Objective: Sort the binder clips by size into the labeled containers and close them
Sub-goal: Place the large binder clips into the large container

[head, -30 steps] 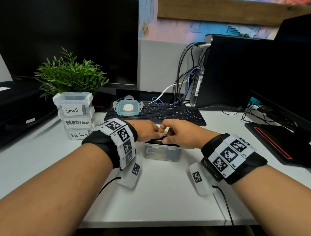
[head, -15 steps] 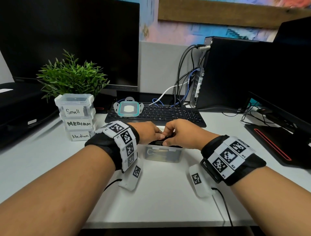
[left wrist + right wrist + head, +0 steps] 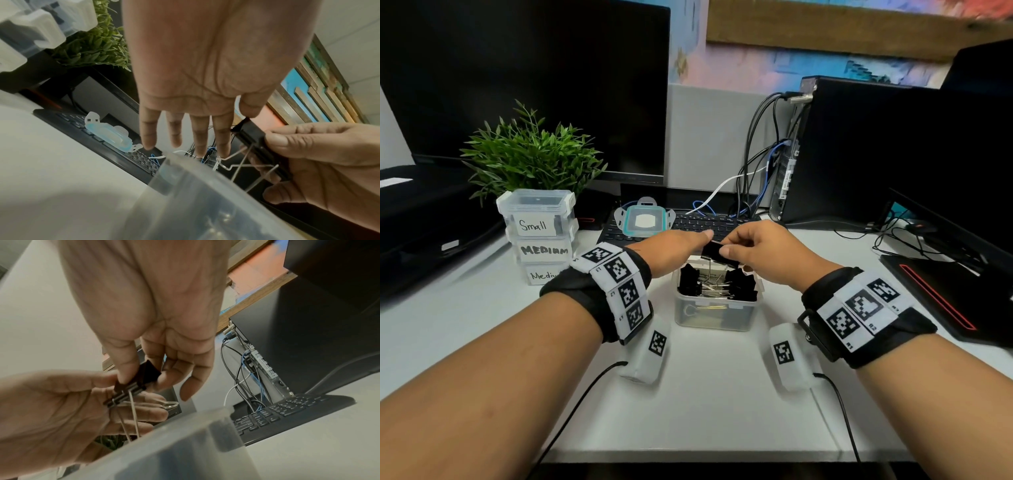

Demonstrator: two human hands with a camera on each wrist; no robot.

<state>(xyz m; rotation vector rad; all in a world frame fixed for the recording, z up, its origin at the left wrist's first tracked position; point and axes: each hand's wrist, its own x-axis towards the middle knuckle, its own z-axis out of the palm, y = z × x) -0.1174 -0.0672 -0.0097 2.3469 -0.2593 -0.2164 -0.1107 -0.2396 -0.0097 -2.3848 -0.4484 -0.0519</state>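
Fingers (image 3: 312, 138) of right hand (image 3: 767, 253) pinch a black clip (image 3: 717, 251) by its body, thumb on the near face, other fingers behind; wire handles hang down toward the open bin (image 3: 717, 315). Left hand (image 3: 674, 250) sits just beside the clip with fingers (image 3: 200, 138) straight and slightly spread, holding nothing; its thumb tip touches the clip's top edge in the left wrist view. Clip is held above the bin, apart from the pile.

Bin is clear plastic, on the desk (image 3: 705, 411) between both wrists, holding more black clips (image 3: 688, 282) with silver handles. Its label is hidden.

Teal-rimmed lid (image 3: 644, 221) lies on the keyboard (image 3: 722, 224), behind the bin.

Left rear: stack of three closed bins (image 3: 539, 236) labelled Small, MEDIUM, Medium from the top. Plant (image 3: 530, 157) stands behind the stack.
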